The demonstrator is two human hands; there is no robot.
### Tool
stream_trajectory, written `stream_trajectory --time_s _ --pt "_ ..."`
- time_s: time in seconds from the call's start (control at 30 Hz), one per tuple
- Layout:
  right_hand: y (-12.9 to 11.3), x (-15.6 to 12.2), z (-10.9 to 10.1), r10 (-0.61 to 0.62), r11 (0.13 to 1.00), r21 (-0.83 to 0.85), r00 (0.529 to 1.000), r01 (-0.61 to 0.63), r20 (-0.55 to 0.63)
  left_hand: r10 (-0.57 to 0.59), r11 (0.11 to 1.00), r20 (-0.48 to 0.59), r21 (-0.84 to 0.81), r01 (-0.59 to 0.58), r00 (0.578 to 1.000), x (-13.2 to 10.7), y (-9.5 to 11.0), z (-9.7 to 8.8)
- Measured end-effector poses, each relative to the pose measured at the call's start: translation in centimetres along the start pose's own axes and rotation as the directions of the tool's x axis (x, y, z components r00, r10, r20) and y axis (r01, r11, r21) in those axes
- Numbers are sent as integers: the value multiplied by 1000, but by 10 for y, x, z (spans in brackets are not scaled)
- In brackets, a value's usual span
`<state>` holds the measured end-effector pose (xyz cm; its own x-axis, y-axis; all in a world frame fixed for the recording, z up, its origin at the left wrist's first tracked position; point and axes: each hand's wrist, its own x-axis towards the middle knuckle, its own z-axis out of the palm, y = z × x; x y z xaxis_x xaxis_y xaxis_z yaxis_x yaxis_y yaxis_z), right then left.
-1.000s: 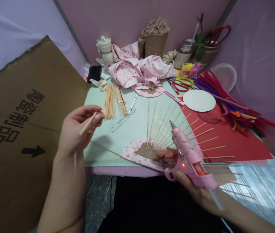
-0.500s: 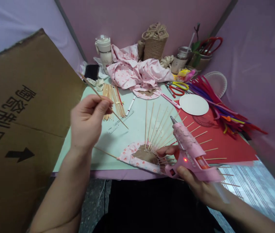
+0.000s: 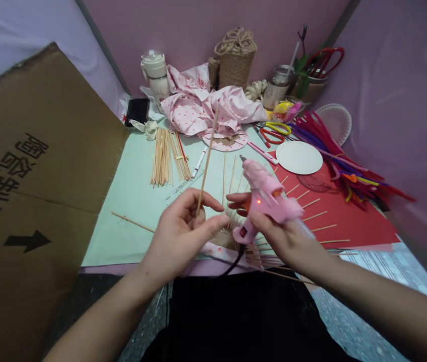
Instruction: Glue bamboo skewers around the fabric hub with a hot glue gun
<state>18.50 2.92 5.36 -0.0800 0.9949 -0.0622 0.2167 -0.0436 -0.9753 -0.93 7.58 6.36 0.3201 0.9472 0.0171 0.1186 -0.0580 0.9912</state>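
Note:
A thin wooden stick (image 3: 207, 160) stands nearly upright in my left hand (image 3: 183, 229), held by the curled fingers while thumb and forefinger are apart. My right hand (image 3: 284, 236) is closed around a pink glue gun (image 3: 264, 191); its red light is lit and its nozzle points up and away. Beneath both hands lies a round cardboard piece (image 3: 224, 238) edged with pink patterned fabric (image 3: 219, 250). Sticks (image 3: 313, 202) fan out from it, mostly towards the far side and the right. My hands hide much of its middle.
A bundle of sticks (image 3: 161, 158) lies behind my left hand, beside a white marker (image 3: 199, 162). Crumpled pink fabric (image 3: 186, 110), twine (image 3: 237, 60) and a white bottle (image 3: 156, 75) stand at the back. To the right are a white disc (image 3: 299, 157) and pipe cleaners (image 3: 343, 161). A cardboard box (image 3: 47, 166) borders the left.
My left hand has moved right and down beside my right hand, and its stick has swung nearly upright. The glue gun has shifted left and up in my right hand.

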Motion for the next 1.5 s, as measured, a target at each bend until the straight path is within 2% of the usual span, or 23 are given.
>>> stream_trajectory --time_s 0.07,0.13,0.27,0.33,0.4,0.43,0.47,0.57,0.67,0.8,0.87,0.93,1.03,1.33,1.5 --pt "-8 16 7 6 999 40 1000 -8 30 -23 1000 -20 -9 23 1000 -6 -6 11" --pt "-14 28 16 -7 997 75 999 3 51 -17 1000 -90 -21 15 996 -8 -15 19" --pt "-15 42 32 -62 985 166 992 44 110 2 993 -226 -115 -29 974 -7 -29 25" --pt "-10 47 32 -102 989 126 980 81 168 -7 986 -268 -163 -38 963 -8 -33 23" --pt "-1 54 23 -163 983 -34 947 179 277 -26 979 -319 -200 -41 947 -9 -37 20" --pt "4 59 16 -186 959 -140 919 247 348 -32 975 -351 -215 -48 936 -10 -39 17" --pt "9 65 6 -214 893 -287 889 346 405 -33 972 -385 -226 -59 923 -11 -41 14" --pt "20 91 -24 -223 784 -421 839 457 496 -23 972 -479 -215 -92 877 -15 -42 5" --pt "24 121 -39 -203 667 -421 693 615 691 -43 977 -535 -200 -77 844 -21 -36 -1" --pt "24 151 -30 -128 545 -370 510 752 850 -111 963 -590 -264 -61 800 -32 -22 -6" --pt "24 159 -22 -81 507 -345 442 790 893 -155 948 -617 -313 -60 771 -38 -17 -9" --pt "25 164 -16 -35 483 -333 398 810 917 -196 936 -631 -349 -49 751 -43 -14 -11" --pt "28 167 -11 22 469 -339 372 816 928 -228 928 -632 -371 -30 740 -47 -12 -12" --pt "28 167 -6 119 445 -387 375 808 920 -234 918 -621 -395 -40 748 -43 -12 -12" --pt "26 168 -2 162 426 -390 356 816 920 -231 916 -637 -397 -57 736 -43 -12 -10"
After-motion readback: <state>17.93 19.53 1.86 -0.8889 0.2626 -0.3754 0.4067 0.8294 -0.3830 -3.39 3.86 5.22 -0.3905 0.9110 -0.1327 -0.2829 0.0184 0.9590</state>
